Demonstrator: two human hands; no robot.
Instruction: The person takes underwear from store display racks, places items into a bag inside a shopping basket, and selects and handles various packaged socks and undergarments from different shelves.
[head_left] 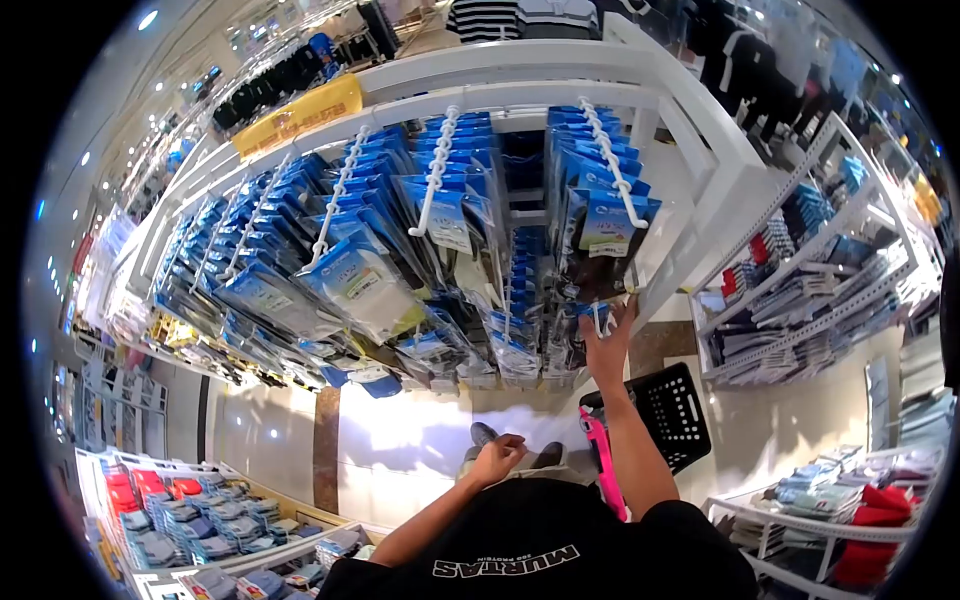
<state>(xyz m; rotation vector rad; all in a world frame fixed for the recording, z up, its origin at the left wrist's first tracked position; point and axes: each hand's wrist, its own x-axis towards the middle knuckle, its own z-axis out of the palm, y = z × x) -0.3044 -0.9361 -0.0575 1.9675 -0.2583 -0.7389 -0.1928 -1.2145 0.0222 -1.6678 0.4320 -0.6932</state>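
My right hand point(607, 345) is raised at the lower right of the rack, by a white hook end among dark packets. Its fingers are apart on either side of the hook; whether they touch a packet is unclear. Above it, blue-topped packets point(608, 225) hang on a long white hook point(612, 165). My left hand point(500, 460) is low in front of my body, fingers loosely bent and apart, with nothing visible in it. A black basket point(672, 415) with a pink handle point(603, 460) is beside my right forearm.
More packets point(365, 285) hang in rows along the white rack point(680, 130). A yellow sign point(300, 115) is on its top left. Another rack point(810, 270) stands at the right. Shelves of folded clothes point(200, 520) are at the lower left, with others point(830, 510) at the lower right.
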